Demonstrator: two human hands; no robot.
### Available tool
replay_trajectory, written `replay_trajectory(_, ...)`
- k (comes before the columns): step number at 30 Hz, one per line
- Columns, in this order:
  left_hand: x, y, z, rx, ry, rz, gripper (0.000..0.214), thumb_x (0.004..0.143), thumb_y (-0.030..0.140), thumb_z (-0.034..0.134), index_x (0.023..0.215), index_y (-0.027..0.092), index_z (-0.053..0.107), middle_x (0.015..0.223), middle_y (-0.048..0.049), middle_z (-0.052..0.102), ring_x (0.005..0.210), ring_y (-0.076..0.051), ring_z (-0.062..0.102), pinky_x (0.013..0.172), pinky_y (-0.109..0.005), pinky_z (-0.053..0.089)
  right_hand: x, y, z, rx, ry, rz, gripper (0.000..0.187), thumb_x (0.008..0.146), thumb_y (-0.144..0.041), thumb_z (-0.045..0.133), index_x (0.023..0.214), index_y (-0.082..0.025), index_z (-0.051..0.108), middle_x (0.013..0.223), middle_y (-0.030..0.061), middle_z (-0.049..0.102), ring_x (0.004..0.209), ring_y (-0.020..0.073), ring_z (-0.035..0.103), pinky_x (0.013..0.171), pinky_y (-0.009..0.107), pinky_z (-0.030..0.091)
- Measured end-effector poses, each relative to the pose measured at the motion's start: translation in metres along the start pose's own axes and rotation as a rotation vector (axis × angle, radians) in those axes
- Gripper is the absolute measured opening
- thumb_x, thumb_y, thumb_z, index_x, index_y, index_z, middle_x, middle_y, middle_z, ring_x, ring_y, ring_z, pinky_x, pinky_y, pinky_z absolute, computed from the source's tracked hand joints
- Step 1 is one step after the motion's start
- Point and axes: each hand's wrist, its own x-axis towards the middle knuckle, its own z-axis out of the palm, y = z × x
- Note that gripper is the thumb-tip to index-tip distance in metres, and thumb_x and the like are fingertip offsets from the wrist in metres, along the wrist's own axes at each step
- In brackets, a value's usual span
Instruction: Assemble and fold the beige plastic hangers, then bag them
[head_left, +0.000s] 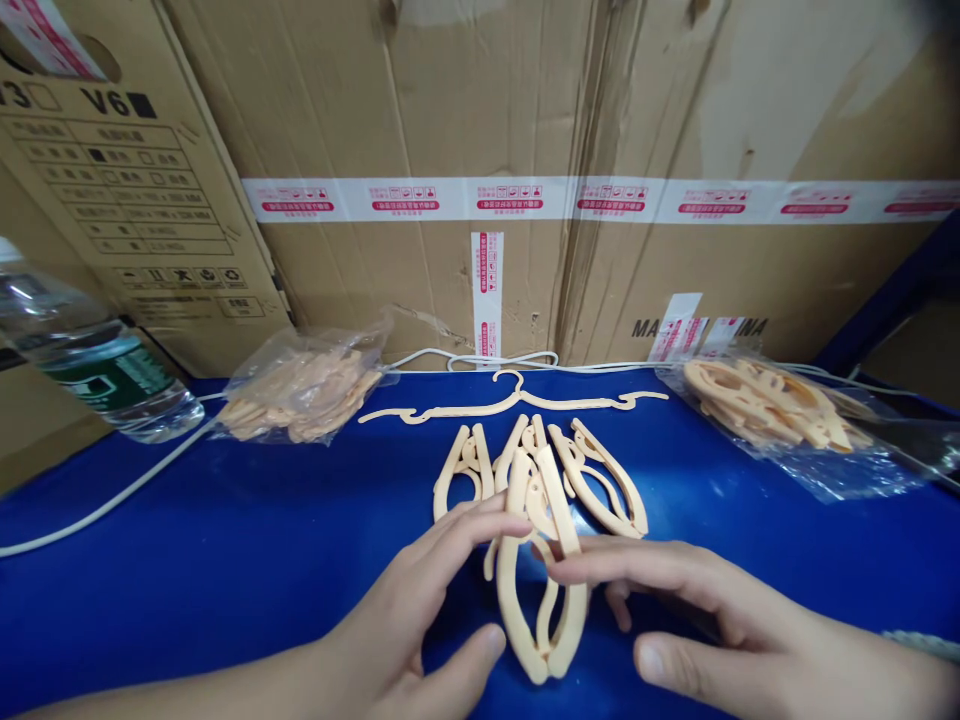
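A folded beige plastic folding hanger (510, 590) lies in the middle foreground, its two arms side by side, overlapping other hangers behind it. My left hand (427, 590) reaches in from the left; its fingertips rest over the hanger's left arm, with the thumb stretched apart. From the right, my right hand (697, 610) lays its index finger across the right arm, its thumb also apart. The undersides of the fingers are hidden. Just beyond are more folded hangers, one at the left (442, 475) and one at the right (637, 505). Behind them lies an unfolded hanger (480, 408), spread wide.
A clear plastic bag of hanger pieces (300, 390) lies at back left, another bag (780, 405) at back right. A water bottle (97, 350) leans at the left. A white cable (112, 510) crosses the blue surface (225, 570). Cardboard boxes (420, 120) wall off the back.
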Motion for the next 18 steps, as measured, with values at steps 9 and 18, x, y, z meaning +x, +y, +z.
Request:
replay_trajectory(9,0.003,-0.002,-0.004,0.049,0.016,-0.149,0.016,0.083,0.021,0.057,0.098,0.026,0.057,0.140,-0.0085,0.051,0.132,-0.030,0.044,0.107,-0.046,0.038,0.013,-0.002,-0.025,0.139,0.193,0.088,0.036,0.085,-0.041,0.063,0.118,-0.026,0.066,0.109,0.0075,0.069,0.082,0.0176,0.066,0.071,0.031,0.057)
replay_trajectory(18,0.002,-0.007,0.000,0.134,0.126,-0.073,0.022,0.084,0.021,0.055,0.104,0.031,0.056,0.134,-0.0025,0.057,0.125,-0.026,0.052,0.104,-0.038,0.042,0.005,0.024,-0.089,-0.098,0.353,0.264,0.035,0.087,-0.051,0.054,0.095,-0.019,0.067,0.059,0.0010,0.062,0.049,0.0143,0.059,0.043,0.024,0.048)
